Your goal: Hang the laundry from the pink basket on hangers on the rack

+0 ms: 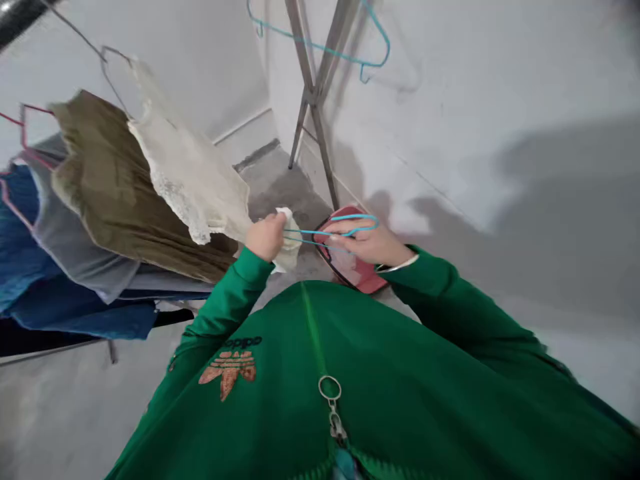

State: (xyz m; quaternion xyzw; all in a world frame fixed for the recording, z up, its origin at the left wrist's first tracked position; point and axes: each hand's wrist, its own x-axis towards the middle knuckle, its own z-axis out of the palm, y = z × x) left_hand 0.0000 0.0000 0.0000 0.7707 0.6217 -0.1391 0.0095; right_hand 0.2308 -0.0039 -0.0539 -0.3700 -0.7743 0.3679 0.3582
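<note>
My left hand (pixel 267 238) is closed, pinching a small cream-white cloth (pixel 289 257) whose exact kind I cannot make out. In my right hand (pixel 370 241) is a light-blue clothes hanger (pixel 356 217), the fingers wrapped around its wire. The hanger's thin arms run leftward across to the cloth, ending near my left fingers. Whether the cloth is hooked on it is hidden. Just left of my left hand, a white lace-trimmed top (pixel 195 167) hangs from a wire hanger (pixel 110 73). Below my right hand stands a pink basin (pixel 373 278) on the floor.
An olive garment (pixel 107 180), a grey garment (pixel 75 227) and blue denim (pixel 90 310) hang at left. Ahead, a crossed metal rack stand (pixel 313 97) leans by the wall, with another blue hanger (pixel 325 48) on it. White walls meet behind.
</note>
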